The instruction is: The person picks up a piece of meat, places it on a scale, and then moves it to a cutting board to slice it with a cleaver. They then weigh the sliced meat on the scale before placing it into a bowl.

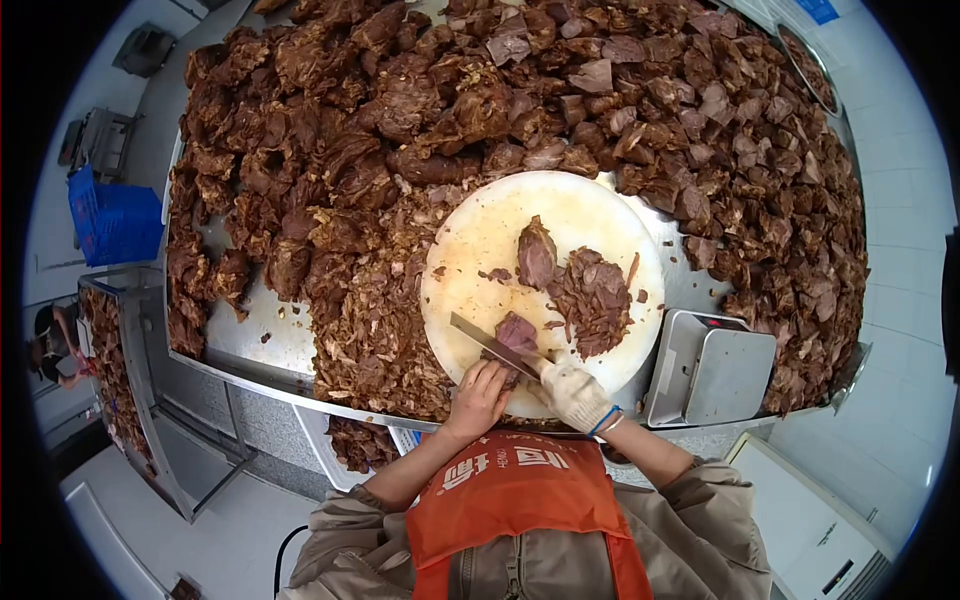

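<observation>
On the round white cutting board [470,225] lies a piece of cooked meat [517,331] near the front edge. My bare left hand [478,402] presses on its near end, fingers curled together over it. In my gloved right hand [577,396] is the handle of a cleaver [485,337], its blade angled across the meat close to my left fingers. Farther back on the board are a pile of sliced meat [593,300] and an uncut chunk of meat [537,253]. Small scraps are scattered around them.
Large meat pieces [340,150] heap across the metal table [265,325], with chopped bits to the left and chunks [740,150] to the right. A scale [712,370] stands right of the board. Blue crates [115,220] and another person [58,345] are at far left.
</observation>
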### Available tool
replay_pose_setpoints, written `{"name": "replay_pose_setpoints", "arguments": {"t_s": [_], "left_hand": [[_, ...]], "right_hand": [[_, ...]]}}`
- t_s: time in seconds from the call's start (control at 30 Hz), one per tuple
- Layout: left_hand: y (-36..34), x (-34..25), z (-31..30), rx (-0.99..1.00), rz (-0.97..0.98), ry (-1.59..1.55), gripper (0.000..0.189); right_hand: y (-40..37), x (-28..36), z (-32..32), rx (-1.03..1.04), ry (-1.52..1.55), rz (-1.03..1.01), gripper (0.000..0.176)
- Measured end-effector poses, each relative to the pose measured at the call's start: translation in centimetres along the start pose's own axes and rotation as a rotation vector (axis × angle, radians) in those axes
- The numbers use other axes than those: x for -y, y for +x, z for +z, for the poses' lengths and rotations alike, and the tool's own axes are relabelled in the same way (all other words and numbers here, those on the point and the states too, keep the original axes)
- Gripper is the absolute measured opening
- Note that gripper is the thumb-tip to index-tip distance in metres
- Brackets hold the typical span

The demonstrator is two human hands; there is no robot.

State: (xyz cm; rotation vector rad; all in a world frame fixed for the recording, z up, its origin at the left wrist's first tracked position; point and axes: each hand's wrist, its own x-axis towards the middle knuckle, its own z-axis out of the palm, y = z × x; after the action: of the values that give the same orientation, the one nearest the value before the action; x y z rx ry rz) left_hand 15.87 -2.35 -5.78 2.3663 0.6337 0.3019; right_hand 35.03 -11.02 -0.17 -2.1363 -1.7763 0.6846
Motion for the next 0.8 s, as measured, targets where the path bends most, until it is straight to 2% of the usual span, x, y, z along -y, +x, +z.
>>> {"name": "replay_pose_setpoints", "arguments": {"t_s": [0.03, 0.07, 0.13, 0.2, 0.3, 0.33, 0.4, 0.47, 0.53, 0.63, 0.67, 0.77, 0.8], "left_hand": [[-0.1, -0.2, 0.1, -0.005, -0.01, 0.002, 0.049], [0.0, -0.4, -0.1, -0.012, -0.015, 0.023, 0.048], [0.2, -0.5, 0.0, -0.026, -0.018, 0.045, 0.047], [0.4, -0.2, 0.0, -0.032, -0.002, -0.015, 0.046], [0.2, -0.3, 0.0, 0.029, -0.053, -0.022, 0.042], [0.3, -0.3, 0.0, -0.003, -0.016, -0.015, 0.038], [0.6, -0.4, -0.3, -0.019, 0.007, -0.02, 0.04], [0.5, -0.2, -0.1, -0.041, 0.017, -0.028, 0.043], [-0.1, 0.2, 0.5, 0.016, -0.018, -0.04, 0.043], [0.0, 0.1, 0.5, 0.011, -0.006, -0.036, 0.044], [0.1, 0.2, 0.4, 0.005, -0.01, -0.037, 0.044], [0.1, 0.2, 0.5, -0.041, -0.007, -0.043, 0.046], [0.0, 0.3, 0.5, -0.039, -0.01, -0.047, 0.046]], "right_hand": [[-0.9, -0.9, 0.4, 0.022, 0.023, -0.014, 0.036], [-1.9, -1.1, 0.4, 0.028, 0.026, -0.011, 0.036], [-3.0, -1.3, 0.4, 0.046, -0.273, 0.053, 0.022], [-3.3, 0.7, -2.4, 0.094, -0.246, 0.077, 0.021], [-4.6, 2.2, -4.3, 0.116, -0.439, -0.055, 0.019], [-5.1, 2.4, -4.5, 0.115, -0.441, -0.051, 0.019], [-5.5, 2.8, -5.1, 0.018, -0.643, -0.125, 0.016], [-5.5, 2.8, -5.5, 0.069, -0.563, -0.085, 0.012], [-5.9, 2.6, -5.0, 0.052, -0.757, -0.125, 0.011], [-3.9, 3.5, -5.5, 0.046, -0.77, -0.123, 0.009], [-3.1, 3.2, -5.2, 0.095, -0.615, -0.111, 0.008], [-2.0, 1.0, -2.0, 0.102, -0.549, -0.137, 0.01], [-1.4, 0.1, -0.9, -0.006, -0.46, -0.227, 0.012]]}}
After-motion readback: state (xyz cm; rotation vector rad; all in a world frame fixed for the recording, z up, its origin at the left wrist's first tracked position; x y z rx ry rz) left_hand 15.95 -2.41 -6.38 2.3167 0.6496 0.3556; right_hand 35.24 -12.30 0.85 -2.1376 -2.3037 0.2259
